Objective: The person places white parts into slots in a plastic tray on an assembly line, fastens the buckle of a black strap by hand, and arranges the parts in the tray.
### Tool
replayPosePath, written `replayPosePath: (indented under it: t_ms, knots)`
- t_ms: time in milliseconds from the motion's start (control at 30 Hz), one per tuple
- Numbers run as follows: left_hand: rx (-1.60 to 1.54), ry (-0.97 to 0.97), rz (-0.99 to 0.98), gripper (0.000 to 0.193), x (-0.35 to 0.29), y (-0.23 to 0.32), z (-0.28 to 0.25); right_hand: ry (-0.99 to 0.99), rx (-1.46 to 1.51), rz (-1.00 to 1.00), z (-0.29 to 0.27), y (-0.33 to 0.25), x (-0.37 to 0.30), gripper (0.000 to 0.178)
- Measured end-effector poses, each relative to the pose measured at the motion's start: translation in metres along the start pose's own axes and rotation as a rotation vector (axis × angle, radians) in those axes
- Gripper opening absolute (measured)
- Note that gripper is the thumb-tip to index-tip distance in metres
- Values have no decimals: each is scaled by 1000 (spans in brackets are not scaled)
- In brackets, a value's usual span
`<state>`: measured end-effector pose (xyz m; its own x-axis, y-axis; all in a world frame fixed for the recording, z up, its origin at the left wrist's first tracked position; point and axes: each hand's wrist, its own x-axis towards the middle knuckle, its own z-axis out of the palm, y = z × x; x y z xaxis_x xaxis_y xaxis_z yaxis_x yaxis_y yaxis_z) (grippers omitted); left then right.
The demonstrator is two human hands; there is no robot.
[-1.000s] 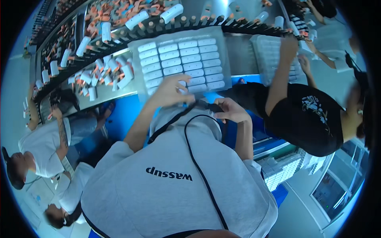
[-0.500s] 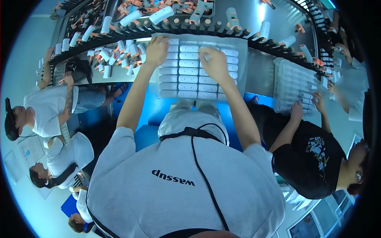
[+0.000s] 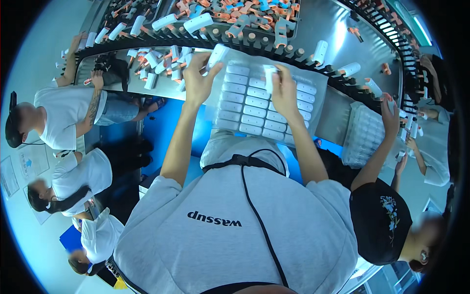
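Observation:
A clear plastic tray [image 3: 320, 93] full of white oblong plastic casings [image 3: 252, 120] lies in front of me, tilted a little. Above its far left corner, my left hand [image 3: 198, 81] is closed on a white casing [image 3: 217, 55], thumb and fingers at its sides. Over the tray's far side, my right hand [image 3: 285, 90] pinches another white casing [image 3: 269, 79], held upright. The fingertips behind that second piece are partly hidden.
A curved conveyor with black pegs [image 3: 252, 41] runs beyond the tray, some pegs bearing casings. Loose white and orange parts [image 3: 154, 66] lie at left. A bin of orange and grey parts [image 3: 230, 10] stands farther back. A co-worker in black [image 3: 384, 210] sits close at right beside another tray [image 3: 362, 134].
Both hands have lifted off the tray, each now with a white casing. The view has shifted, so the tray appears farther right and turned. The right-hand co-worker has raised an arm to the conveyor.

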<state>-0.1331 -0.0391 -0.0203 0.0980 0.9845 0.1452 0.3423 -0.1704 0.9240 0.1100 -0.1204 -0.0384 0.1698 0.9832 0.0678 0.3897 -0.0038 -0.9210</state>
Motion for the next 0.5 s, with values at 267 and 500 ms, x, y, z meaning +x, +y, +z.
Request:
replayPosePath:
  t_ms: [267,500]
  knots:
    - [577,40,262,41,115,23,-3,-69,317,270,1,-60,17,31]
    - [668,136,310,32,128,-24,-24,-150,-495,-533,8,-117,128,47]
